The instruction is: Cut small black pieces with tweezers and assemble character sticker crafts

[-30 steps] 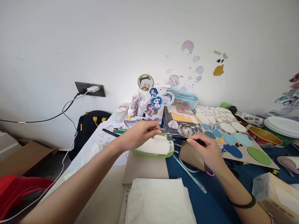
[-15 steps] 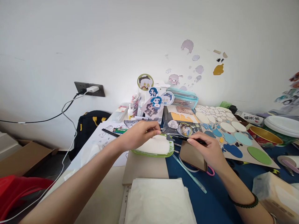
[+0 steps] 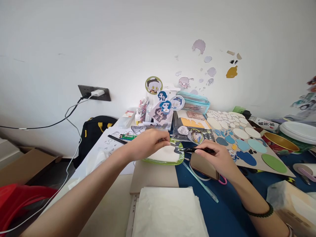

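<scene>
My left hand (image 3: 150,142) is pinched over a green-rimmed tray (image 3: 170,162) with a white surface. Out of its fingertips a slim grey tool (image 3: 173,144) points right; its exact kind is unclear. My right hand (image 3: 214,153) is closed around a slender black tool (image 3: 189,150), which looks like tweezers. At that tool's tip is a small dark grey piece (image 3: 177,150), above the tray's right end. The two tool tips nearly meet there. My left fingers hide part of the tray.
A stack of white paper (image 3: 169,210) lies in front. Beside it are a clear pen (image 3: 204,189) and a phone (image 3: 203,166). Coloured cutouts cover a board (image 3: 269,151) at right, near a gold-lined bowl (image 3: 281,143). Behind stand character cards (image 3: 163,112) and a pencil case (image 3: 194,102).
The black tool's tip and the grey piece have shifted slightly left and down. The grey tool's tip now shows beside the piece. Both hands have barely moved.
</scene>
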Tool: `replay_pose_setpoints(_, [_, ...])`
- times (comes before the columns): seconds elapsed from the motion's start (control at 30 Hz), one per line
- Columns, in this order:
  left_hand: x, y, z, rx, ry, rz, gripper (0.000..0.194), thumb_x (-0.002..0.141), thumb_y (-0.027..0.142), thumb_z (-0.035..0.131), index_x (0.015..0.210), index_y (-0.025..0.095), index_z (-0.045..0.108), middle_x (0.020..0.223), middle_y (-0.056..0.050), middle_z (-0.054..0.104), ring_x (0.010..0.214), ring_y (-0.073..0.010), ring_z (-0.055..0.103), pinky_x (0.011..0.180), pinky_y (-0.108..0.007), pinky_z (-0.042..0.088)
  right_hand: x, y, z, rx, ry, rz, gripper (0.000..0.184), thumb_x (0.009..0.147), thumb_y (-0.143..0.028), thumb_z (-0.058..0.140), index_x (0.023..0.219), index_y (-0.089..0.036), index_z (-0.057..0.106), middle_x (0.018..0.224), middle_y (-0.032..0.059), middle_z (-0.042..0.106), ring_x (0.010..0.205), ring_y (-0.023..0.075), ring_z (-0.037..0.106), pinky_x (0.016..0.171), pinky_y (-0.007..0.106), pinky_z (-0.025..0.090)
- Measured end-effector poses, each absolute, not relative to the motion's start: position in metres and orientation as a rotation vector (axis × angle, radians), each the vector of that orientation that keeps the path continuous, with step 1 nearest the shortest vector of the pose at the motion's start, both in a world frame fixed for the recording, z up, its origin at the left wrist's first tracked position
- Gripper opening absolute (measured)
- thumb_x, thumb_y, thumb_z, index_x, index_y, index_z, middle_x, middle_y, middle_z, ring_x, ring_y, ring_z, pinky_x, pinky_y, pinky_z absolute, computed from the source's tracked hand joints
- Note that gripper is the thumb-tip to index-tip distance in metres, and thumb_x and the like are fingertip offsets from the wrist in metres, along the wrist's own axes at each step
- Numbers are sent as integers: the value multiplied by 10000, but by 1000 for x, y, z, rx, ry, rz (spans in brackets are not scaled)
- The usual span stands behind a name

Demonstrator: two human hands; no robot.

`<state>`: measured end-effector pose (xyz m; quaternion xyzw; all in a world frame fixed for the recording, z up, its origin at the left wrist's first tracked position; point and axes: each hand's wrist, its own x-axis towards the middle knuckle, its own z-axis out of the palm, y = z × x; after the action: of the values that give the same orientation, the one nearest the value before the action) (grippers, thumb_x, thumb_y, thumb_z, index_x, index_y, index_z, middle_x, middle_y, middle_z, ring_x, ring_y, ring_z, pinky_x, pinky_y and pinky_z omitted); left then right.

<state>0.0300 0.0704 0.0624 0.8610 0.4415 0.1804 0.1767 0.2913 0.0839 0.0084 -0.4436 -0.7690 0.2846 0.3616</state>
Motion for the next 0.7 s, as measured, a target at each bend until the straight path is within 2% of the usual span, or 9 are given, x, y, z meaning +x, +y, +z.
replay_pose_setpoints(0.7, [33,69,65,2401,1215,459,264,900,339,401,726,185,527,714,7,571,604,-114,450,570,-235,296,291,87,7,-1150,-2002,736,223,819,-407,569,717,-231,661,768,33,629,730,189,568,629,307,416])
